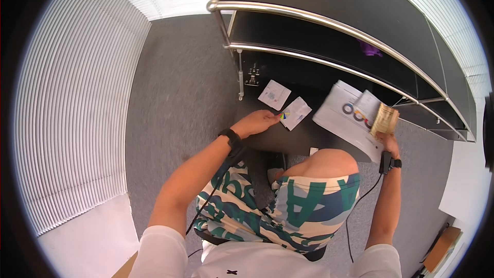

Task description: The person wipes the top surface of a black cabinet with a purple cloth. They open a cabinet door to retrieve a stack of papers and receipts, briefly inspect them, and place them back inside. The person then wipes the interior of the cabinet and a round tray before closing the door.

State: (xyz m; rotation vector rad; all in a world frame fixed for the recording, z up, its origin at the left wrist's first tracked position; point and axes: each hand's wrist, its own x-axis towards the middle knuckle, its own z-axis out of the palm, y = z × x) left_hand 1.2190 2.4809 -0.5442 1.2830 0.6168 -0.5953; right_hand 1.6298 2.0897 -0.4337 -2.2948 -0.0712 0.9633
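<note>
My left hand pinches the left edge of a small white printed paper with a coloured wheel on it. Just above it, another small white paper lies on the black lower panel of a shelf unit. My right hand holds a gold-brown packet upright by its lower end. Beneath the packet lie large white sheets printed with coloured rings. A smaller white printed paper rests on these sheets, partly hidden by the packet.
The shelf's chrome rails run across above both hands. A metal fitting stands at the panel's left. Something purple lies on an upper shelf. My bare knee is close to the panel's front edge. A black cable hangs from my right wrist.
</note>
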